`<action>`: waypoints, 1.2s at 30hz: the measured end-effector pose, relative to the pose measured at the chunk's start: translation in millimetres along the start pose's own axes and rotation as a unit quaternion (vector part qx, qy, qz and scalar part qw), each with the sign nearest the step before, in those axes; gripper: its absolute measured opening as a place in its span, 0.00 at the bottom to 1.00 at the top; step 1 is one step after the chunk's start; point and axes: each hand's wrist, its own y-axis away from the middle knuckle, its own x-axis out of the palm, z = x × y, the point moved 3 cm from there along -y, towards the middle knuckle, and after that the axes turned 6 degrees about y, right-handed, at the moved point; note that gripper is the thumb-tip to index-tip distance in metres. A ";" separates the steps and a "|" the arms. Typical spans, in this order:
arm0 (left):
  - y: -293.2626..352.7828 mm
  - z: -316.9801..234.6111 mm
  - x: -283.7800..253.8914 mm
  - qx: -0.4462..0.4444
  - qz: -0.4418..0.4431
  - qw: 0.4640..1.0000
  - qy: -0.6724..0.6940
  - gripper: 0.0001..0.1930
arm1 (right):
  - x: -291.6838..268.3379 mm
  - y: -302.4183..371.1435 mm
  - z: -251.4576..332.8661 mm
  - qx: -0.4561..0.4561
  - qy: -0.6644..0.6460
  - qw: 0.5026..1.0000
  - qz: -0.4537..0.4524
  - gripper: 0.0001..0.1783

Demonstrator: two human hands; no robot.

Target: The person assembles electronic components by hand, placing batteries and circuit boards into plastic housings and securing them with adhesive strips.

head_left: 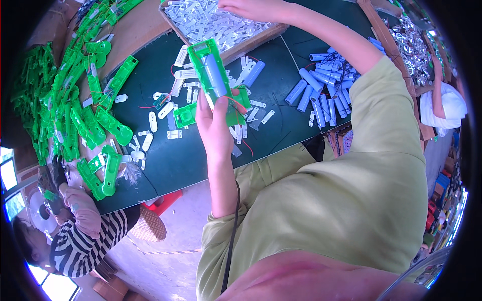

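My left hand (215,120) is closed round a long green plastic housing (197,52), held tilted above the table. A blue cylindrical battery cell (214,75) lies inside it, and a red wire hangs near my thumb. Beyond it, my right hand (256,9) reaches over a shallow tray (261,41) of small white plastic parts (206,22). Its fingers stretch out to the left, partly cut off by the upper edge. Another green housing (186,115) lies on the table below the held one, among loose white pieces.
Blue cells with black wires (326,83) are heaped at the right. Many green housings (65,110) cover the left side. Metal parts (409,42) fill a box at the far right. A co-worker in striped clothing (95,241) sits at the lower left; another person (444,105) is at the right.
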 end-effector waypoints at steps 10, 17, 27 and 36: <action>15.8 -13.2 16.5 0.112 0.063 0.988 -0.080 0.19 | -89.7 39.3 117.0 0.111 -0.368 0.920 -0.070 0.07; 20.2 -5.5 20.4 -0.020 0.066 0.996 -0.052 0.18 | -80.1 40.4 117.3 0.190 -0.269 0.943 -0.037 0.07; 20.9 12.3 19.6 -0.101 0.039 0.994 0.009 0.17 | -21.5 41.7 88.8 0.190 -0.406 0.890 0.084 0.13; 12.2 1.9 27.5 -0.083 0.036 0.995 0.044 0.18 | -44.8 64.8 129.0 0.135 -0.432 0.892 -0.029 0.28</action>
